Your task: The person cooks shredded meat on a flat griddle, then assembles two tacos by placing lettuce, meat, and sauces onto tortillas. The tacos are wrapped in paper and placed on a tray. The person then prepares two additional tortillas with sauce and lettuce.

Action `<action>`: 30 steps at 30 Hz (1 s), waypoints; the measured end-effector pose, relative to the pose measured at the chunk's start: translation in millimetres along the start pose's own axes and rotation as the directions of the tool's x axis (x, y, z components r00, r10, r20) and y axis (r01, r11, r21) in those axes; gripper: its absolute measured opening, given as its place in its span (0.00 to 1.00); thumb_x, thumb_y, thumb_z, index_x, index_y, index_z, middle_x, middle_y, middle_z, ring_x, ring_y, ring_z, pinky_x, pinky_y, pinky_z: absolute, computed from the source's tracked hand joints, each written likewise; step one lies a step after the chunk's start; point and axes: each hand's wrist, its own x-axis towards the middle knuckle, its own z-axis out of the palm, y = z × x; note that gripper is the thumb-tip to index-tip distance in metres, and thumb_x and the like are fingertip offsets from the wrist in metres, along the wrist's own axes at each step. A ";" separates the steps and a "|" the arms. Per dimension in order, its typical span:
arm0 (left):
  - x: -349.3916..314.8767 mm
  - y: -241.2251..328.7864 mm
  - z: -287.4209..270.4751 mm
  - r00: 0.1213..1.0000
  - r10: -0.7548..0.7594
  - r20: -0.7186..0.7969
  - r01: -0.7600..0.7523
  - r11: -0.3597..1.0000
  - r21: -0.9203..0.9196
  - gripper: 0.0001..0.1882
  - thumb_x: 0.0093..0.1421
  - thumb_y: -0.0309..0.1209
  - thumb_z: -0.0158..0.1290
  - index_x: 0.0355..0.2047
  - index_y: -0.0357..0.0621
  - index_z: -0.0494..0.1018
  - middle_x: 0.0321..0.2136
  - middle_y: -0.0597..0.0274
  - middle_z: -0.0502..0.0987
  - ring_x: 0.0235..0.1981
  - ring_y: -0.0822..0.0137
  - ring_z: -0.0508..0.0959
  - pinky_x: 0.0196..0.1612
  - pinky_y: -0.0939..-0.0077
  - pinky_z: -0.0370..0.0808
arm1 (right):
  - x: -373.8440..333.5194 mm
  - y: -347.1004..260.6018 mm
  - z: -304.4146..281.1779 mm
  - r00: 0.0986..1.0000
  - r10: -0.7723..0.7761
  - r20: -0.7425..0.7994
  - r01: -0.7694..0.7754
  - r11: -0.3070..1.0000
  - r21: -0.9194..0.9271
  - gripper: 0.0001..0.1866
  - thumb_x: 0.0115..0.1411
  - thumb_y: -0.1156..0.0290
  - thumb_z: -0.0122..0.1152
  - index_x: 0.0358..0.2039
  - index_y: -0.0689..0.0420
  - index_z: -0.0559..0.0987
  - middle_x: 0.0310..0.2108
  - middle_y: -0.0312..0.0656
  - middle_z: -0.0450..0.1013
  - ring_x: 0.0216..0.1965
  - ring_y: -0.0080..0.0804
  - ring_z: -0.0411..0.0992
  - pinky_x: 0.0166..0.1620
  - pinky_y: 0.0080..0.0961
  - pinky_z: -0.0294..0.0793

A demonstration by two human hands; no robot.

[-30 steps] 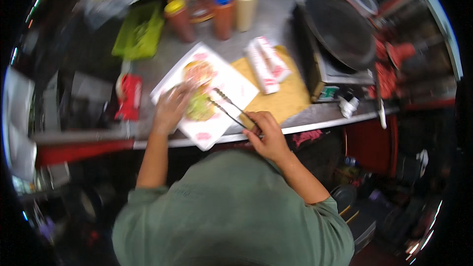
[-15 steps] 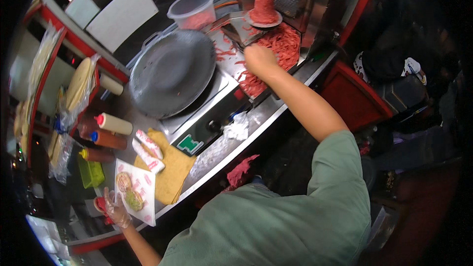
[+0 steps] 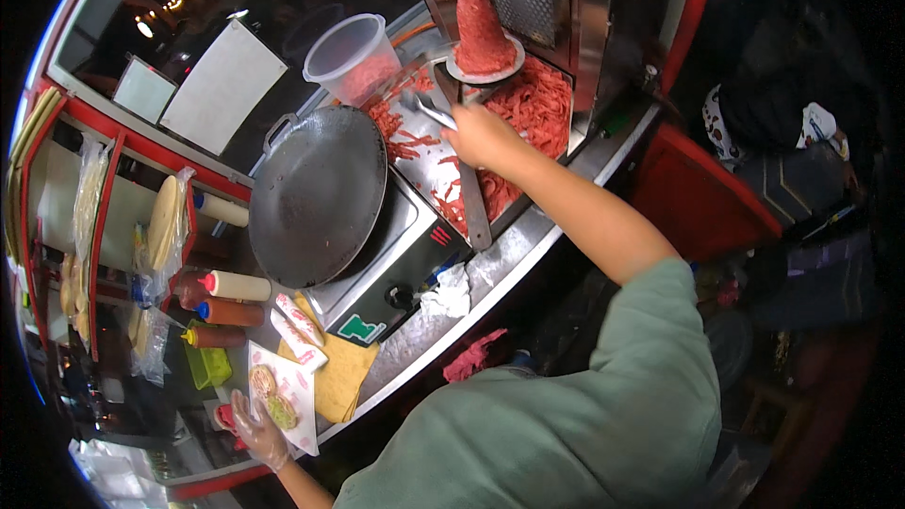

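My right hand [image 3: 483, 137] is closed round a pair of metal tongs [image 3: 434, 111], their tips above a metal tray [image 3: 436, 174] of shredded reddish meat [image 3: 535, 104]. Beneath the hand, a long knife [image 3: 473, 203] lies across the tray, its handle toward the near edge. My left hand [image 3: 260, 430], in a clear plastic glove, has its fingers stretched out and holds nothing I can see. Beside it, a topped bun half [image 3: 262, 381] and a bun half with green spread [image 3: 282, 410] rest on printed paper [image 3: 300, 426]. A red object [image 3: 226, 418], partly hidden, is just beyond that hand.
A cone of meat [image 3: 485, 33] stands on a spit over the tray. Left of the tray are a large dark pan [image 3: 320, 193] and a clear tub [image 3: 351, 58]. Sauce bottles [image 3: 236, 286], wrapped rolls [image 3: 300, 339], flatbreads [image 3: 341, 379] and a crumpled tissue [image 3: 446, 292] lie nearer.
The tongs now show in my right hand, and the knife lies exposed across the tray. My left hand has shifted slightly from the red object toward the buns. The view has turned a little.
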 end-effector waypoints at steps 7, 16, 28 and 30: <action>1.9 38.6 26.5 0.997 0.058 0.058 -0.062 0.995 0.077 0.25 0.70 0.28 0.57 0.63 0.28 0.67 0.59 0.43 0.75 0.59 0.54 0.76 0.65 0.60 0.71 | 23.1 -21.4 -28.6 0.785 0.189 0.590 -0.307 0.946 0.106 0.21 0.70 0.61 0.58 0.34 0.71 0.80 0.29 0.58 0.81 0.23 0.49 0.80 0.26 0.46 0.78; 64.6 95.6 62.1 0.986 0.136 0.099 -0.133 0.991 -0.036 0.23 0.69 0.28 0.57 0.61 0.31 0.71 0.58 0.46 0.76 0.59 0.55 0.76 0.64 0.63 0.70 | 158.3 25.0 104.7 0.906 0.270 0.326 -0.397 0.810 0.432 0.11 0.61 0.70 0.60 0.32 0.65 0.85 0.28 0.53 0.83 0.24 0.39 0.82 0.27 0.44 0.80; -61.1 -72.5 -5.8 0.954 -0.264 -0.143 0.261 0.965 -0.037 0.25 0.70 0.25 0.55 0.64 0.30 0.66 0.63 0.45 0.72 0.64 0.55 0.73 0.67 0.61 0.69 | 66.7 7.3 14.6 0.997 0.070 -0.017 -0.069 0.995 0.077 0.20 0.67 0.54 0.63 0.33 0.59 0.87 0.29 0.56 0.81 0.32 0.52 0.82 0.39 0.47 0.77; -82.6 -118.2 -4.3 0.902 -0.367 -0.228 0.213 0.837 -0.504 0.27 0.71 0.26 0.54 0.67 0.30 0.62 0.66 0.46 0.70 0.66 0.55 0.71 0.68 0.62 0.68 | 64.6 12.5 -2.6 0.986 0.001 -0.165 0.018 0.993 0.118 0.22 0.69 0.55 0.61 0.29 0.61 0.86 0.21 0.48 0.79 0.23 0.33 0.76 0.32 0.42 0.74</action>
